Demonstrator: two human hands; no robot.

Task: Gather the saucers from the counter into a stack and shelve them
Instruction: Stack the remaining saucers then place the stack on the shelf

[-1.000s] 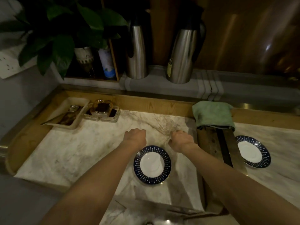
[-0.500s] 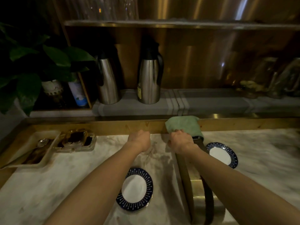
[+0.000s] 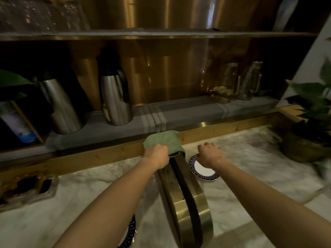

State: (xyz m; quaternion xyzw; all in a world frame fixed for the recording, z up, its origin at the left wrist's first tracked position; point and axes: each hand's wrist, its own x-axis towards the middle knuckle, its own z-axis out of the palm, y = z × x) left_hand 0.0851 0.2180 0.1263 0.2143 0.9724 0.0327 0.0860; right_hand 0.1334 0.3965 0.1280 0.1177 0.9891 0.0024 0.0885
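A blue-rimmed white saucer (image 3: 204, 170) lies on the marble counter (image 3: 259, 169), just right of a brass strip. My right hand (image 3: 211, 154) hovers over its far rim with fingers curled and hides that edge; I cannot see it gripping anything. A second saucer (image 3: 132, 232) shows only as a sliver at the bottom, mostly hidden under my left forearm. My left hand (image 3: 157, 156) is a loose fist in front of a folded green cloth (image 3: 163, 139), holding nothing. Behind the counter runs a low shelf with a grey liner (image 3: 188, 111).
A brass strip with a dark slot (image 3: 187, 197) crosses the counter between my arms. Two steel flasks (image 3: 115, 99) stand on the shelf's left part, glass jars (image 3: 228, 83) on its right. A potted plant (image 3: 311, 126) fills the right corner, a glass tray (image 3: 26, 187) sits left. An upper shelf (image 3: 161, 34) runs above.
The view has swung up and to the right. Both fists moved right: the right one now sits over the right saucer, the left one at the green cloth. The left saucer slid to the bottom edge.
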